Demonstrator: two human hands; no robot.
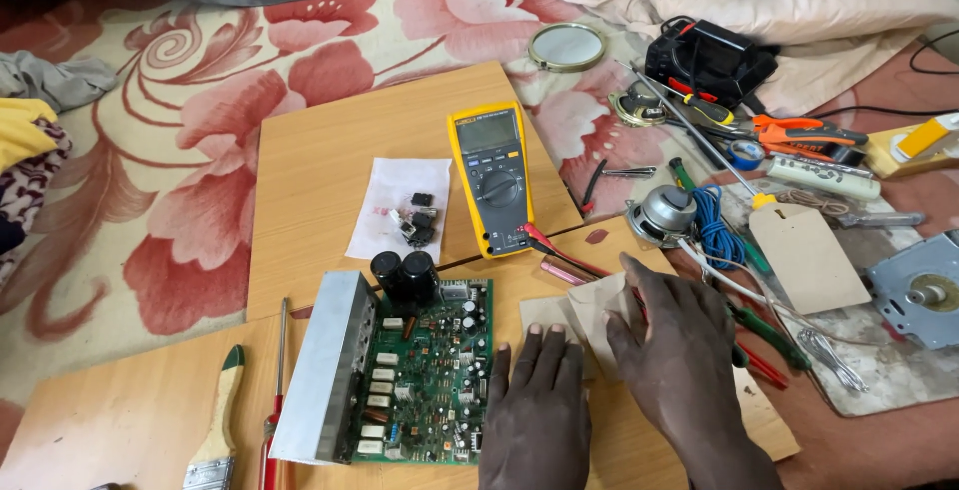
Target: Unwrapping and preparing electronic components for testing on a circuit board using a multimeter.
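Note:
My left hand [536, 405] lies flat, fingers together, on a brown paper envelope [595, 312] on the wooden board [330, 150]. My right hand [679, 345] presses on the same envelope's right part, its fingers spread over the flap. Just left of my left hand sits a green circuit board [425, 375] with a metal heat sink [325, 370] and two black capacitors [405, 275]. A yellow multimeter [491, 178] lies beyond, its red and black probe leads [559, 255] running toward the envelope.
A white paper [390, 200] carries small black components [418, 220]. A paintbrush [218, 430] and red screwdriver [276, 400] lie at the front left. At right are speakers [664, 215], blue wire [711, 225], pliers [799, 135], a round mirror [566, 46] and a motor [924, 295].

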